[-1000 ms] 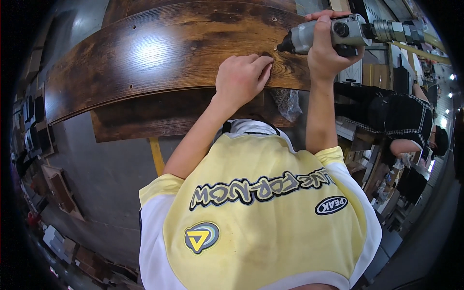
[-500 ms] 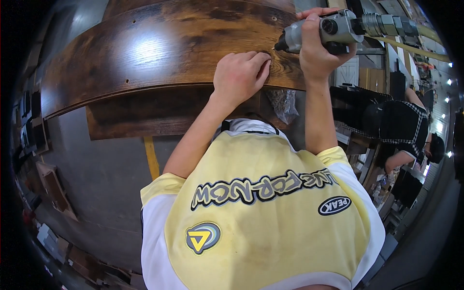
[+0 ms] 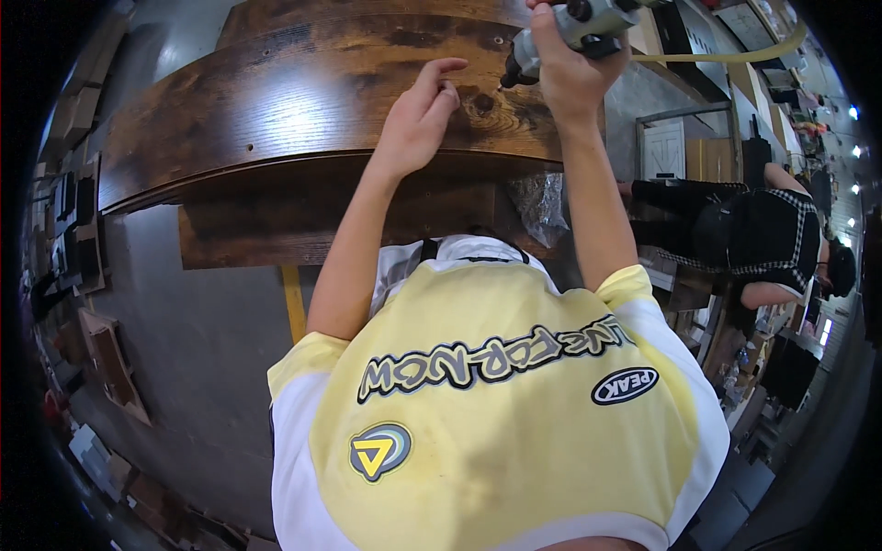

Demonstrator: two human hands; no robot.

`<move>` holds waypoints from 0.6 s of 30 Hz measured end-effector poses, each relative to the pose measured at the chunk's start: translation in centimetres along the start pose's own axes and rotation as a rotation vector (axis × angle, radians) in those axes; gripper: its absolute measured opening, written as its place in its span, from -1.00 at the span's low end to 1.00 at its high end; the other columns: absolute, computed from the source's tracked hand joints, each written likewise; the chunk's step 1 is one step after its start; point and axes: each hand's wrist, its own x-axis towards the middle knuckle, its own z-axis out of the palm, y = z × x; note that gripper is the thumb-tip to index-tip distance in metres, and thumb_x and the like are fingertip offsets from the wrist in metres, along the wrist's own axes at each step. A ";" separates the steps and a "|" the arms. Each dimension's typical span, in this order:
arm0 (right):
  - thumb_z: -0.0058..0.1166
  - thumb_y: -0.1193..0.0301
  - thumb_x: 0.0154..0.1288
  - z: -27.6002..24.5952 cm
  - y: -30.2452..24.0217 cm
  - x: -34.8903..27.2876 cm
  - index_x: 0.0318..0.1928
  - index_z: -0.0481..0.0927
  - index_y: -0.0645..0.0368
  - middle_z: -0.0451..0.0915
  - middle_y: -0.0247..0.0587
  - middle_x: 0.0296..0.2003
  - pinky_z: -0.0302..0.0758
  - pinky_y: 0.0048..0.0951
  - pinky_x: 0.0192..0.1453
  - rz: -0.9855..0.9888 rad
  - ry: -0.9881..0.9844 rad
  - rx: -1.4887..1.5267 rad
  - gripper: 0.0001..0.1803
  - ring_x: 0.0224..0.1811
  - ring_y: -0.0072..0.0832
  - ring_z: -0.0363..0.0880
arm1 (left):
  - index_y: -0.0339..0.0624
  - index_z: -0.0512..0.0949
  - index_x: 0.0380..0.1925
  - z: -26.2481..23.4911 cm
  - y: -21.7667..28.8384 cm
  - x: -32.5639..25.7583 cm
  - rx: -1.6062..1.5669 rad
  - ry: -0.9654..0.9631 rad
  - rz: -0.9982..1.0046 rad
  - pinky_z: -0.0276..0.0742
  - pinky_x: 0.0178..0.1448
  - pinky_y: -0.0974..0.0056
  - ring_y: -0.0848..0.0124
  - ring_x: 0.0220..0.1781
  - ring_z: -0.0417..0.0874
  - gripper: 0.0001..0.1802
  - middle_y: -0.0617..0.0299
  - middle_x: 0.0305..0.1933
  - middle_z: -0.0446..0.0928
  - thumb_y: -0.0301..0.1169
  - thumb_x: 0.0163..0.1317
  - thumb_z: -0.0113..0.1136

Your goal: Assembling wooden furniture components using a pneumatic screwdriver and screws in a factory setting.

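Note:
A long dark-brown wood-grain board [image 3: 367, 101] lies across the upper part of the view. My right hand [image 3: 574, 83] is wrapped round a grey air screwdriver [image 3: 588, 26] with a black nose, partly cut off by the upper edge. Its thin bit points down at the board beside a dark knot, but I cannot tell whether it touches. To the left of the bit, my left hand [image 3: 418, 124] hovers over or rests on the board's near part, holding nothing. Its index finger stretches out and the other fingers are loosely bent.
A yellowish hose [image 3: 735, 58] runs from the upper right. Another brown board [image 3: 276, 225] sits lower, under the near edge, with clear plastic wrap [image 3: 540, 207] beside it. At the right a person in dark clothes [image 3: 735, 230] stands near shelving. Flat panels [image 3: 115, 363] lie at the left.
My left hand has drawn back to the left, away from the bit, and its fingers have loosened from a pinch. The screwdriver in my right hand has shifted slightly left and up in view.

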 end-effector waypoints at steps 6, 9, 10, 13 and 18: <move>0.14 0.67 0.35 0.2 -5.6 3.4 0.00 0.49 0.18 0.62 -0.21 -0.19 0.64 -0.42 -0.14 -0.379 0.030 0.139 -0.73 -0.19 -0.47 0.64 | -0.30 0.31 0.24 -0.5 -0.1 -0.2 -0.208 -0.143 -0.062 0.38 0.05 0.43 0.55 -0.15 0.44 -0.69 0.32 -0.27 0.44 -0.45 0.59 -0.08; 0.11 0.52 0.40 -0.3 -9.4 1.4 0.07 0.45 0.21 0.63 -0.12 -0.22 0.65 -0.36 -0.14 -0.048 0.028 0.246 -0.73 -0.22 -0.38 0.66 | -0.28 0.29 0.25 0.2 0.9 -1.0 -0.049 -0.177 0.006 0.43 0.13 0.40 0.53 -0.12 0.49 -0.69 0.27 -0.23 0.49 -0.48 0.58 -0.10; 0.10 0.53 0.40 -1.0 -9.5 0.7 0.08 0.45 0.22 0.64 -0.09 -0.23 0.66 -0.36 -0.14 -0.017 0.014 0.265 -0.72 -0.23 -0.37 0.67 | -0.27 0.27 0.27 0.7 1.8 -1.8 -0.079 -0.232 -0.039 0.43 0.17 0.38 0.51 -0.10 0.52 -0.68 0.26 -0.22 0.51 -0.50 0.58 -0.10; 0.09 0.53 0.39 -2.6 -9.3 -0.8 0.07 0.44 0.24 0.65 -0.03 -0.23 0.67 -0.34 -0.13 0.066 0.036 0.293 -0.72 -0.29 -0.33 0.69 | -0.26 0.26 0.30 1.9 4.7 -3.3 -0.066 -0.325 -0.097 0.45 0.22 0.35 0.49 -0.04 0.56 -0.64 0.24 -0.19 0.54 -0.53 0.56 -0.10; 0.13 0.56 0.36 -4.1 -7.4 -1.9 0.02 0.47 0.24 0.65 -0.06 -0.25 0.69 -0.34 -0.17 0.052 0.091 0.305 -0.75 -0.28 -0.31 0.70 | -0.25 0.28 0.29 3.5 6.6 -4.6 0.050 -0.306 -0.053 0.49 0.13 0.33 0.45 -0.09 0.60 -0.62 0.21 -0.19 0.56 -0.57 0.53 -0.02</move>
